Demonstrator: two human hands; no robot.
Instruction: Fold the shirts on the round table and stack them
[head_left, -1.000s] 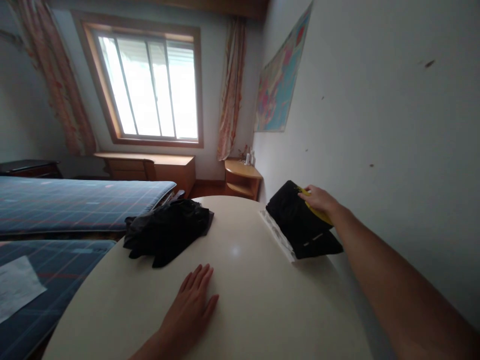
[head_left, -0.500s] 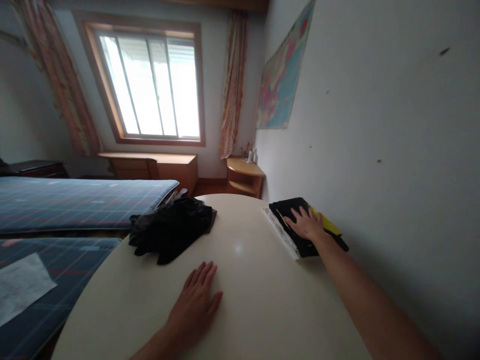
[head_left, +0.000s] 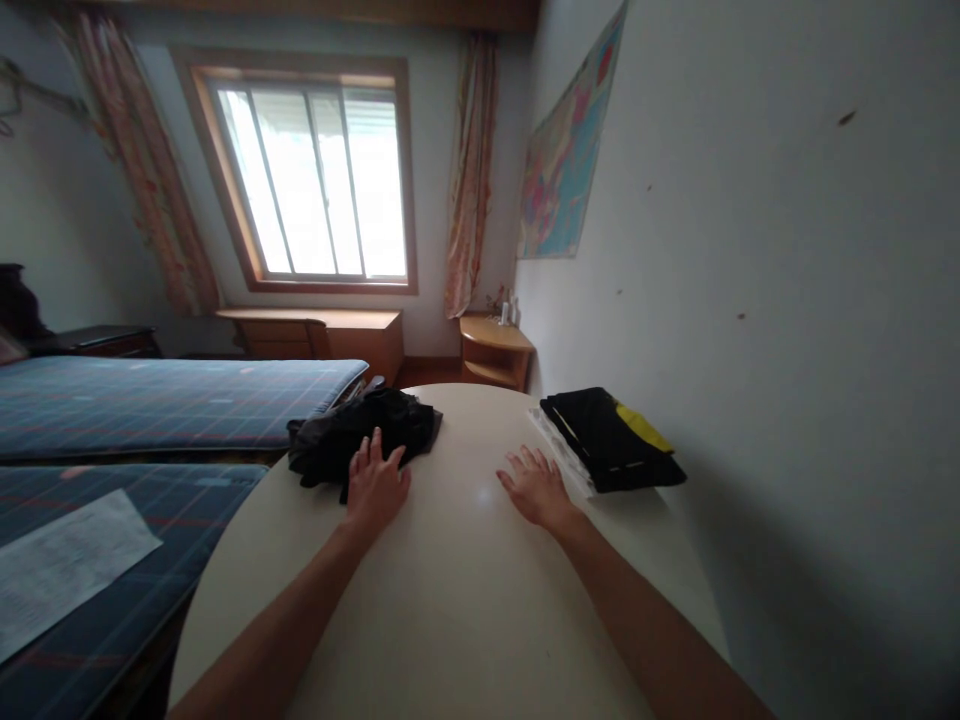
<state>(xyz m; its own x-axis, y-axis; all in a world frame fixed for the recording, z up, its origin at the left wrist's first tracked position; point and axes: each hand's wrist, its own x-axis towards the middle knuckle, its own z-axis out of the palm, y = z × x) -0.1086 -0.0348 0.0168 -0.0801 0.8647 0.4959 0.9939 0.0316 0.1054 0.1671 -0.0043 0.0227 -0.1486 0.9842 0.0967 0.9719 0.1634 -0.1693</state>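
Observation:
On the left side of the round white table [head_left: 450, 600] lies a crumpled heap of black cloth [head_left: 330, 440]. My left hand [head_left: 379, 485] is open at the near right edge of that heap and covers part of it; whether it touches the cloth I cannot tell. Toward the right, a folded black garment with a yellow part [head_left: 604, 435] rests on a white, glossy flat layer [head_left: 562, 455]. My right hand [head_left: 534, 485] is open just left of this stack, fingers apart, over the tabletop with nothing in it.
Left of the table are beds with blue plaid mattresses [head_left: 187, 390], one bearing a printed paper sheet [head_left: 79, 560]. A white wall [head_left: 787, 400] runs along the right. Beyond the table stand a corner shelf [head_left: 495, 335] and a wooden desk [head_left: 360, 325] beneath a window [head_left: 322, 180].
My right hand has come off the folded black garment and moved left to the tabletop. My left hand has moved forward to the black cloth heap. The view has shifted slightly.

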